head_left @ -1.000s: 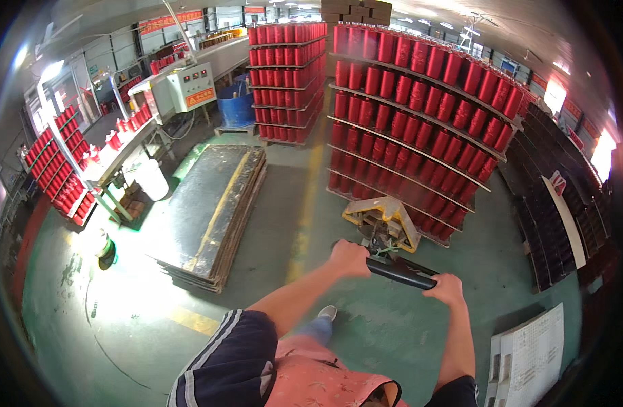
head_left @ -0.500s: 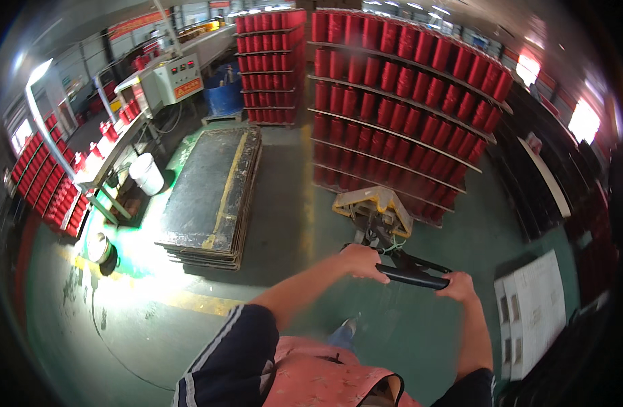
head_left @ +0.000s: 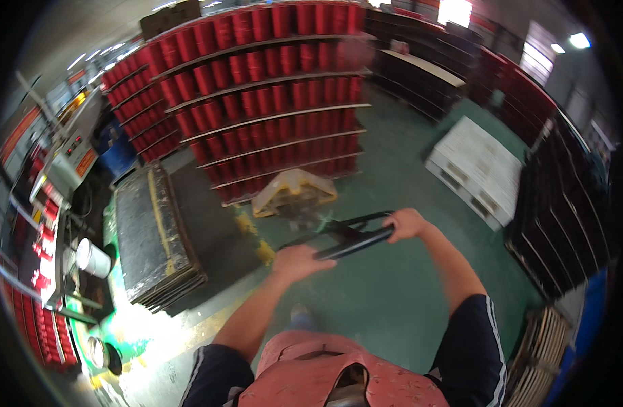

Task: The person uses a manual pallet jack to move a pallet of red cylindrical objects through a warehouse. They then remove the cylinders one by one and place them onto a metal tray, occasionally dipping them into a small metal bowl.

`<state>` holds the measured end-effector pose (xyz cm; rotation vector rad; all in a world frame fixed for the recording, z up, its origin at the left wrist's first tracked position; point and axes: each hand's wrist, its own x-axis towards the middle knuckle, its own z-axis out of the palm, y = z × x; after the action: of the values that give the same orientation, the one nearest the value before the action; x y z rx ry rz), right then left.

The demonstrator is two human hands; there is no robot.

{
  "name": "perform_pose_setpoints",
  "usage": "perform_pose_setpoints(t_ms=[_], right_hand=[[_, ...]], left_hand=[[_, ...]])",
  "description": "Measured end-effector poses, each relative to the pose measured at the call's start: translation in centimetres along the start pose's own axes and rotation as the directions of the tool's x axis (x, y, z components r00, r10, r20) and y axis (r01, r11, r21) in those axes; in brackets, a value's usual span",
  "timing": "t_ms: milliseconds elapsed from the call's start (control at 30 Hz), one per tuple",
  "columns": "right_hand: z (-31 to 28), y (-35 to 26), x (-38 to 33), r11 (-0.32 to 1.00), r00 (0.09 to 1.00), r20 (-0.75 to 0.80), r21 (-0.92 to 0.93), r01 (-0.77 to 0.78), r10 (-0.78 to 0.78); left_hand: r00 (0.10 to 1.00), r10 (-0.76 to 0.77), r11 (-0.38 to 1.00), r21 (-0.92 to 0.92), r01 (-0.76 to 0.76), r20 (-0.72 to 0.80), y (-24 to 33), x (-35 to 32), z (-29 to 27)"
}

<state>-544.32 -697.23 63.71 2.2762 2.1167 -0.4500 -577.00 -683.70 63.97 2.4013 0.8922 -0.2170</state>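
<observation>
Both of my hands grip the black loop handle (head_left: 362, 245) of a yellow pallet jack (head_left: 294, 192). My left hand (head_left: 299, 263) is wrapped round the handle's left end, and my right hand (head_left: 405, 224) round its right end, farther forward. The jack's worn yellow body stands low against a tall load of red cylinders (head_left: 257, 102), stacked in tiers with thin boards between them. Its forks are hidden beneath that load. The linkage under the handle is blurred.
A stack of dark boards (head_left: 145, 230) lies at the left, with a white bucket (head_left: 93, 258) and an open pail (head_left: 100, 353) beyond. A white pallet (head_left: 477, 166) is at the right, near dark tiered stacks (head_left: 562, 210). Wooden pallets (head_left: 538, 353) stand lower right.
My view has swung to the right, so the load and board stack sit farther left. The handle has turned, its right end now farther forward. Both hands keep their grip.
</observation>
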Motion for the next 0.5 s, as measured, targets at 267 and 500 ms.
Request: perform_pose_setpoints(t_ms=[267, 500], right_hand=[[4.5, -3.6, -13.2, 0.999, 0.996, -0.076, 0.031, 0.044, -0.042], [12.4, -4.0, -28.1, 0.991, 0.958, -0.254, 0.02, -0.131, 0.132]], left_hand=[[0.997, -0.036, 0.999, 0.013, 0.037, -0.069, 6.2, -13.1, 6.8], [0.995, 0.096, 0.995, 0.011, -0.096, -0.013, 10.7, -22.5, 15.7]])
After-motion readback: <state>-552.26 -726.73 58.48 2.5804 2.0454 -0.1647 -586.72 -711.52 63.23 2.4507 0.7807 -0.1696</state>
